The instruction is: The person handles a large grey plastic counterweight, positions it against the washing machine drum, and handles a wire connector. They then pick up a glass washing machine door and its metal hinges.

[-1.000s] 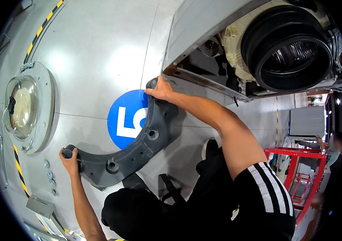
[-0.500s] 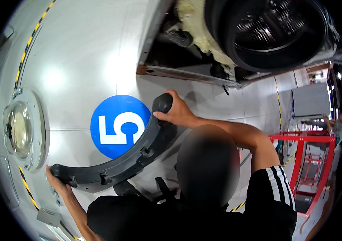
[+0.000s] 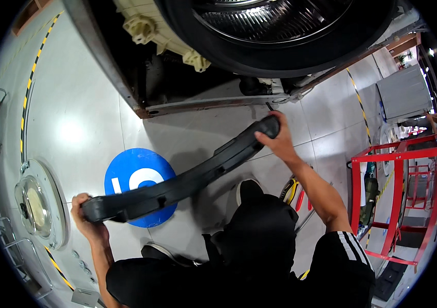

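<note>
A curved black counterweight (image 3: 190, 186), arc-shaped with notches along its side, spans the space between my hands above the floor. My left hand (image 3: 90, 223) is closed around its near left end. The far right end is gripped by my right hand (image 3: 279, 142), the thumb lying on top. Ahead stands a washing machine cabinet (image 3: 213, 104) with its front off. Inside it show the metal drum (image 3: 264, 24), a thick black rubber gasket (image 3: 285, 65) and a cream plastic tub edge (image 3: 141, 28). The counterweight is apart from the cabinet.
A round washer door (image 3: 54, 208) lies on the floor at left, with small parts near it. Yellow-black pliers (image 3: 289, 191) and a red-handled tool (image 3: 300, 200) lie by my right foot. A red metal frame (image 3: 398, 179) stands at right; another person is beyond it.
The counterweight has moved forward and right and been tilted, so its edge now faces up. Both hands keep their hold. The washing machine fills more of the view.
</note>
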The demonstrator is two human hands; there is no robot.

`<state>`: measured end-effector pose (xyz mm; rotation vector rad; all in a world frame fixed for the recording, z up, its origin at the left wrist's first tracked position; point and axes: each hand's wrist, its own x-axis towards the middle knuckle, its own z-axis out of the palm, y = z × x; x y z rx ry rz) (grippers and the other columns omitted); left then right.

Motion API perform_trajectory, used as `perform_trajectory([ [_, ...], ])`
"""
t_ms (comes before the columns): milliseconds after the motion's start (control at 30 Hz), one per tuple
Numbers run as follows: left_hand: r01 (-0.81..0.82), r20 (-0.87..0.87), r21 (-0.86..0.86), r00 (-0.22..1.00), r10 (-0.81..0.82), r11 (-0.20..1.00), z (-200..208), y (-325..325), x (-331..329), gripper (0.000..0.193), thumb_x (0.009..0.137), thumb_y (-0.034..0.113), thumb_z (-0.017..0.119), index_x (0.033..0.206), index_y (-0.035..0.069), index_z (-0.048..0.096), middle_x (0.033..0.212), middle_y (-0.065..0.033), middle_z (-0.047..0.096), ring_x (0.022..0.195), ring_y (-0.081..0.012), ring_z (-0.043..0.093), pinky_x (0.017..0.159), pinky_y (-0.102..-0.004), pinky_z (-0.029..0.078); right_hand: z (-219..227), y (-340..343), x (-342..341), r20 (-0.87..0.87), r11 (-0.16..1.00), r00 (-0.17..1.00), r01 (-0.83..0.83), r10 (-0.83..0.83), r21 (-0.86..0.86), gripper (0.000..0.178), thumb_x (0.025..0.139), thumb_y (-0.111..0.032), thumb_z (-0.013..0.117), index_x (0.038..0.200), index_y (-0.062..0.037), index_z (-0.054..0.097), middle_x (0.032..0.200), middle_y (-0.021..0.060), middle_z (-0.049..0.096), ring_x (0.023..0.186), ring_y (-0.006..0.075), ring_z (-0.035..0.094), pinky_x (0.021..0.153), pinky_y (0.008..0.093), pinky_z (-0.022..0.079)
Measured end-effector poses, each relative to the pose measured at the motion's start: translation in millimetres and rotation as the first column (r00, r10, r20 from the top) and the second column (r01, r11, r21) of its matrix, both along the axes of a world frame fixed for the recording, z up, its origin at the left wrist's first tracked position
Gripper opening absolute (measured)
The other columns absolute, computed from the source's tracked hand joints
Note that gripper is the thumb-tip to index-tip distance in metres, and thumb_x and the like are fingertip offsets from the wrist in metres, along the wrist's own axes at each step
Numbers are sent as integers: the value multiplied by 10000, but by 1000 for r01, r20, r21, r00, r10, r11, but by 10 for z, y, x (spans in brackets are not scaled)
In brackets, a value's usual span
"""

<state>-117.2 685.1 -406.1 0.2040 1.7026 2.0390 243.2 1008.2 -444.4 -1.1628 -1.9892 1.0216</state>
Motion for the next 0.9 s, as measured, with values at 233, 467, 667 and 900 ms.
perform_trajectory([
  [233,672,-255,-274,639,-726,688,367,1102,446,201,737,171,597,836,61,460,856,-37,419,832,-146,409,796,-263,319,-23,386,1018,-156,979,966,201,-204,-34,537,681,-131,713,1099,-40,389,995,75,507,898,155,488,805,266,407],
  [467,674,-217,-509,502,-837,536,440,1490,584,275,716,51,619,949,40,474,911,-48,470,831,-124,453,759,-234,384,-82,548,1351,-117,958,958,273,-263,86,536,684,-86,696,1114,-41,379,1003,76,520,908,146,491,787,253,423],
  [667,636,-231,-644,367,-901,425,519,1497,644,391,701,132,686,1035,22,515,915,-110,552,820,-173,549,742,-275,451,-79,509,1448,-190,957,940,289,-283,3,572,680,-88,709,1142,-43,375,1027,87,515,923,165,498,811,267,413],
  [900,603,-238,-743,169,-956,292,698,1462,540,435,701,229,717,1031,-5,559,945,-168,591,847,-279,591,783,-322,471,-135,588,1331,-200,939,918,337,-343,-65,571,703,-161,725,1154,-24,403,1054,89,523,930,162,498,832,263,406],
])
